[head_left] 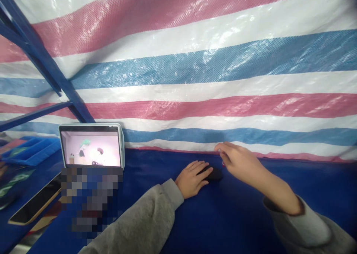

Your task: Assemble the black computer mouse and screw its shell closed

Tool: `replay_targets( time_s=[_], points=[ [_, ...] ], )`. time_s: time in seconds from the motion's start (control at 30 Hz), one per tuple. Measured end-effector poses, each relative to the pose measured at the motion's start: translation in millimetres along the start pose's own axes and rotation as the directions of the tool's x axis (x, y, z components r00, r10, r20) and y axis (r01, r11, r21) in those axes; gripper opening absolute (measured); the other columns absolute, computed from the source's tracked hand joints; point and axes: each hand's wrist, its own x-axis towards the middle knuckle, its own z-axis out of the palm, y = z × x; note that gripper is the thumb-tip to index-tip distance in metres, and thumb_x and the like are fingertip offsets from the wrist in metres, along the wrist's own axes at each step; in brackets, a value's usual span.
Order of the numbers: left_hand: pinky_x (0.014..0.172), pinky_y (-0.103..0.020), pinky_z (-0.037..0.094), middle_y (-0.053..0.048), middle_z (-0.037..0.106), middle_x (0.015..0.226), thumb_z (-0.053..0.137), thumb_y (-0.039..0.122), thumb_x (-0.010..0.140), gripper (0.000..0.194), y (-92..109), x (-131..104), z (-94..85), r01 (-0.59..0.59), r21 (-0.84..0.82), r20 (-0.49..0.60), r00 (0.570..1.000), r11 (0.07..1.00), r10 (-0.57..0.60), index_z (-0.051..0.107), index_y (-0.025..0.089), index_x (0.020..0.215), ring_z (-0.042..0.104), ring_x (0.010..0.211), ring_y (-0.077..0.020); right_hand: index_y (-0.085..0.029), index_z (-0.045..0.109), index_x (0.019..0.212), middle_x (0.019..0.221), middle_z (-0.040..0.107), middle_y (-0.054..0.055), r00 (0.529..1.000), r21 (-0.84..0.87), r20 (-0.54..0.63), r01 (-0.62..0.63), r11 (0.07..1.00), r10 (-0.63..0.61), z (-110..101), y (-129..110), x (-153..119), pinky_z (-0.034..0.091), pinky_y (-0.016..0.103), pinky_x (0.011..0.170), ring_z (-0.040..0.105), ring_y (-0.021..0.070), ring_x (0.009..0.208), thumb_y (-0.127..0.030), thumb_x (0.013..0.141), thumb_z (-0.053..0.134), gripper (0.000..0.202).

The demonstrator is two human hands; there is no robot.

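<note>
One smooth black oval object [215, 174] covered partly by left hand [192, 179], fingers loosely spread, ungripped | long axis pointed rightward from left fingertips | right hand [237, 161] farther, fingers curled, grip unclear

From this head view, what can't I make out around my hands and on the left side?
All in the head view:
- Most of the dark object: covered by the left hand.
- Whatever the right hand may pinch: too small, behind its fingers.
- The phone's far end: hidden by the pixelated patch.
- What lies under that patch: masked.
- The green item at far left: blurred.
</note>
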Motion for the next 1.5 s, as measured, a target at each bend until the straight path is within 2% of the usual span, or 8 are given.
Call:
replay_targets(
  time_s=[0.2, 0.33, 0.47, 0.57, 0.7, 0.87, 1.37, 1.5],
  points=[
    [0.113, -0.043, 0.032, -0.010, 0.046, 0.142, 0.041, 0.037, 0.098, 0.045, -0.3, -0.1, 0.5, -0.017, 0.015, -0.012, 1.000, 1.000, 0.017, 0.041, 0.019, 0.140, 0.040, 0.134, -0.0226, -0.020, 0.062, 0.092, 0.083, 0.065, 0.004, 1.000, -0.007, 0.011, 0.013, 1.000, -0.013, 0.2, -5.6, -0.2, 0.035, 0.026, 0.061, 0.060, 0.0152, 0.068, -0.015, 0.089, 0.037, 0.026],
    [0.114, -0.043, 0.032, -0.010, 0.046, 0.142, 0.041, 0.036, 0.098, 0.044, 0.2, 0.3, -0.8, -0.014, 0.017, -0.017, 1.000, 1.000, 0.014, 0.041, 0.019, 0.139, 0.040, 0.134, -0.0223, -0.020, 0.061, 0.101, 0.094, 0.065, 0.005, 1.000, -0.054, 0.005, 0.006, 0.999, -0.006, -1.8, -8.8, -1.5, 0.034, 0.026, 0.060, 0.060, 0.0150, 0.068, -0.009, 0.082, 0.040, 0.030],
    [0.113, -0.044, 0.033, -0.010, 0.046, 0.142, 0.041, 0.036, 0.098, 0.045, -0.4, -0.3, 0.1, -0.013, 0.013, -0.006, 1.000, 1.000, 0.013, 0.039, 0.020, 0.141, 0.039, 0.135, -0.0225, -0.020, 0.061, 0.099, 0.085, 0.066, 0.004, 0.999, -0.094, 0.012, -0.042, 0.995, 0.044, -0.8, -7.7, -1.2, 0.031, 0.027, 0.057, 0.060, 0.0170, 0.068, -0.013, 0.085, 0.039, 0.027],
    [0.113, -0.044, 0.032, -0.010, 0.045, 0.142, 0.041, 0.036, 0.098, 0.045, -0.8, -0.4, 0.6, -0.012, 0.014, -0.008, 1.000, 1.000, 0.012, 0.038, 0.021, 0.141, 0.039, 0.135, -0.0229, -0.021, 0.060, 0.102, 0.091, 0.067, 0.005, 1.000, -0.084, 0.024, -0.005, 0.996, 0.008, 1.1, -6.6, -1.1, 0.031, 0.027, 0.057, 0.061, 0.0166, 0.069, -0.011, 0.083, 0.040, 0.029],
    [0.113, -0.044, 0.032, -0.009, 0.046, 0.142, 0.041, 0.037, 0.098, 0.045, -0.5, -0.1, -0.2, -0.010, 0.009, -0.009, 1.000, 1.000, 0.010, 0.039, 0.020, 0.140, 0.040, 0.134, -0.0224, -0.020, 0.060, 0.104, 0.088, 0.066, 0.005, 0.998, -0.104, 0.001, -0.066, 0.992, 0.066, 2.5, -6.1, -1.3, 0.030, 0.027, 0.056, 0.060, 0.0165, 0.066, -0.015, 0.086, 0.039, 0.028],
    [0.114, -0.044, 0.031, -0.010, 0.045, 0.142, 0.040, 0.036, 0.098, 0.045, -0.6, -0.2, 0.4, -0.014, 0.010, -0.011, 1.000, 1.000, 0.015, 0.039, 0.020, 0.141, 0.039, 0.135, -0.0225, -0.021, 0.060, 0.105, 0.099, 0.064, 0.006, 1.000, -0.092, 0.018, -0.016, 0.996, 0.018, 2.2, -8.9, -1.8, 0.031, 0.027, 0.058, 0.061, 0.0167, 0.072, -0.015, 0.085, 0.042, 0.028],
    [0.113, -0.044, 0.033, -0.009, 0.046, 0.142, 0.040, 0.037, 0.099, 0.044, -0.5, -0.4, 1.1, -0.007, 0.001, -0.022, 1.000, 1.000, 0.007, 0.041, 0.019, 0.139, 0.040, 0.134, -0.0232, -0.021, 0.060, 0.112, 0.101, 0.066, 0.006, 0.999, -0.084, -0.007, -0.051, 0.995, 0.051, 3.6, -9.6, -0.9, 0.034, 0.027, 0.059, 0.063, 0.0182, 0.074, -0.012, 0.081, 0.043, 0.036],
    [0.113, -0.044, 0.033, -0.009, 0.046, 0.142, 0.040, 0.037, 0.099, 0.044, 0.0, 0.2, 0.4, -0.009, 0.001, -0.017, 1.000, 1.000, 0.009, 0.040, 0.019, 0.140, 0.040, 0.134, -0.0226, -0.021, 0.060, 0.111, 0.099, 0.066, 0.006, 0.999, -0.075, -0.021, -0.047, 0.996, 0.046, 6.2, -7.9, -0.1, 0.033, 0.027, 0.058, 0.062, 0.0185, 0.075, -0.016, 0.086, 0.041, 0.031]
  ],
)
